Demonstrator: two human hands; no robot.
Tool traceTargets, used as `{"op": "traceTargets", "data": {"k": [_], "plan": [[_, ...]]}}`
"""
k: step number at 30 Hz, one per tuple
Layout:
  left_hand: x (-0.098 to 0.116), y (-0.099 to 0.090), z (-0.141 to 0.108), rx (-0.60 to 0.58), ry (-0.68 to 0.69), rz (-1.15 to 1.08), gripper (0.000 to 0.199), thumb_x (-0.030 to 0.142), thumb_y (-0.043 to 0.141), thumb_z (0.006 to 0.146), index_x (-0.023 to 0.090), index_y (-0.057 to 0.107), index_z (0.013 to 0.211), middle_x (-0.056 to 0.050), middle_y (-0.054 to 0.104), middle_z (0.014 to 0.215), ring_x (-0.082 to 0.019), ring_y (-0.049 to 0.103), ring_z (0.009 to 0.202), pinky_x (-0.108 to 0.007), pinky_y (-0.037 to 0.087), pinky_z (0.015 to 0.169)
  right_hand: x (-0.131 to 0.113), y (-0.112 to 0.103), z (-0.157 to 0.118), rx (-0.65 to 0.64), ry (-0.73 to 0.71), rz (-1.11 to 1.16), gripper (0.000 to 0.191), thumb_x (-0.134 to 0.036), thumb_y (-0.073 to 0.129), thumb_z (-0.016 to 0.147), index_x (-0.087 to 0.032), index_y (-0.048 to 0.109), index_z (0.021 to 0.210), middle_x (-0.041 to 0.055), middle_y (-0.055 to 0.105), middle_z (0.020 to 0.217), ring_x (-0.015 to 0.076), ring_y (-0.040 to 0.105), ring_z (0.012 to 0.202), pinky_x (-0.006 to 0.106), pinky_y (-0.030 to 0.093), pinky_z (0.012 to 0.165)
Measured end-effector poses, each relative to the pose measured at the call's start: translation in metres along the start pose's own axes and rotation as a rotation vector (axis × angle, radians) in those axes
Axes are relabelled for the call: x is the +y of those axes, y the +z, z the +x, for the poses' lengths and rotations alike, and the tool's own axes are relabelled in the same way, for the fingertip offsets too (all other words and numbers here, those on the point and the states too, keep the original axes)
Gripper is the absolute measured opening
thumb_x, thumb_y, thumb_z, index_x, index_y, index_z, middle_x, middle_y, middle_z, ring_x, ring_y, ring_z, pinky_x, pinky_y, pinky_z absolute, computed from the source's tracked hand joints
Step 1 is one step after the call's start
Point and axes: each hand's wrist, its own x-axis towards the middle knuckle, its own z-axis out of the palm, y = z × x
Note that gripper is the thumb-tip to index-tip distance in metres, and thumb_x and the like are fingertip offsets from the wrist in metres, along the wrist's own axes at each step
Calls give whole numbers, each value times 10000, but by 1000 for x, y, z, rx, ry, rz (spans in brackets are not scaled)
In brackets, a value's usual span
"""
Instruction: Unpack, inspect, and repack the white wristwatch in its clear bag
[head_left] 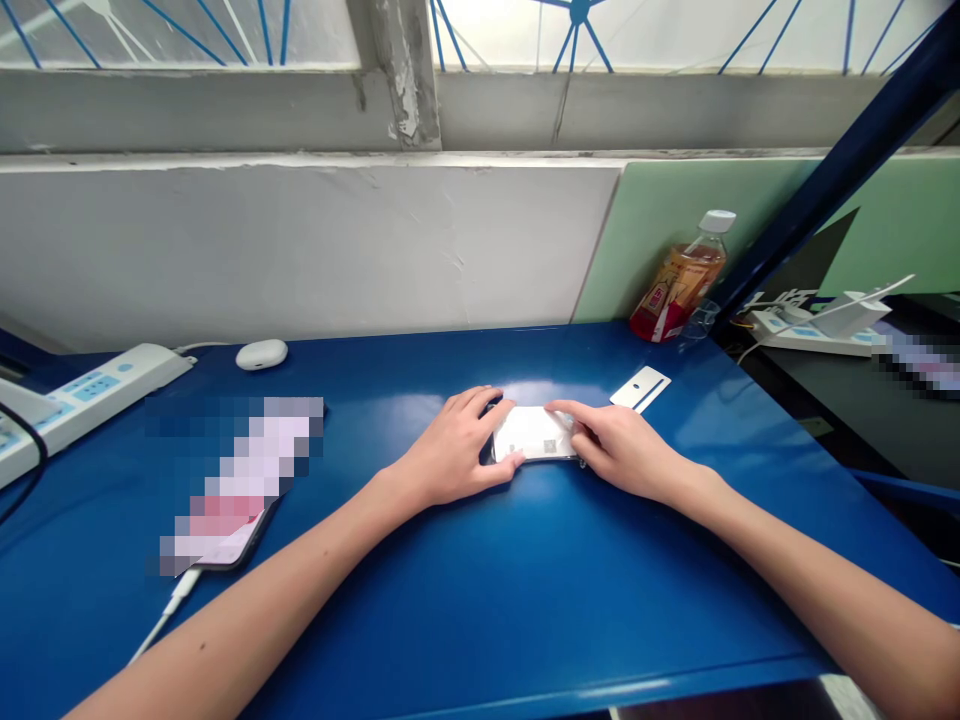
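Reaches with both bare arms over a wide blue bench (465,600), backed by a pale wall (337,250) and, toward the right, a green panel (630,220). Has a white power strip (112,395) at far left, nearer the middle a phone (247,490) with its screen blurred out and a white cable (174,597) in its near end, and at the back right a bottle (679,280) of reddish drink, tilted. With the left hand (456,445), pinches the left end of a white-faced flat object (532,435) lying at mid-bench, thumb on the near edge, fingers at the far edge. With the right hand (626,445), sets an extended index finger at the far edge, remaining fingers bent by the right end; cannot tell whether pinching there. Has a striped white card (640,389) just beyond that hand and a small white case (261,354) near the wall.
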Motion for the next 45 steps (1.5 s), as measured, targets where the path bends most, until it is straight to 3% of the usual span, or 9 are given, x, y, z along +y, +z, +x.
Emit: {"op": "traceTargets", "data": {"k": [22, 33, 38, 45], "plan": [[0, 0, 1, 22, 4, -31, 559, 458, 616, 866, 158, 528, 1330, -194, 510, 1410, -378, 427, 1345, -540, 372, 1096, -6, -3, 0, 22, 54, 153, 441, -135, 427, 839, -187, 642, 1220, -28, 529, 538, 159, 462, 501, 263, 321, 560], [1, -1, 2, 21, 5, -17, 537, 450, 621, 854, 154, 536, 1294, -198, 521, 1391, -372, 436, 1334, -529, 379, 1088, -11, 1, -1, 59, 106, 171, 477, -134, 421, 835, -176, 542, 1295, -4, 612, 623, 191, 554, 571, 283, 381, 607], [1, -1, 3, 27, 13, -19, 531, 443, 626, 853, 149, 539, 1286, -194, 530, 1380, -366, 440, 1331, -514, 383, 1087, -12, 2, -1, 55, 138, 215, 319, -143, 417, 838, -203, 553, 1121, -32, 563, 584, 177, 512, 535, 275, 337, 579], [1, -1, 2, 23, 12, -18, 527, 433, 635, 849, 151, 540, 1284, -188, 530, 1381, -362, 443, 1330, -504, 384, 1090, -11, 2, -2, 68, 180, 288, 166, -128, 415, 824, -238, 445, 945, -57, 535, 567, 165, 481, 517, 266, 298, 556]]}}
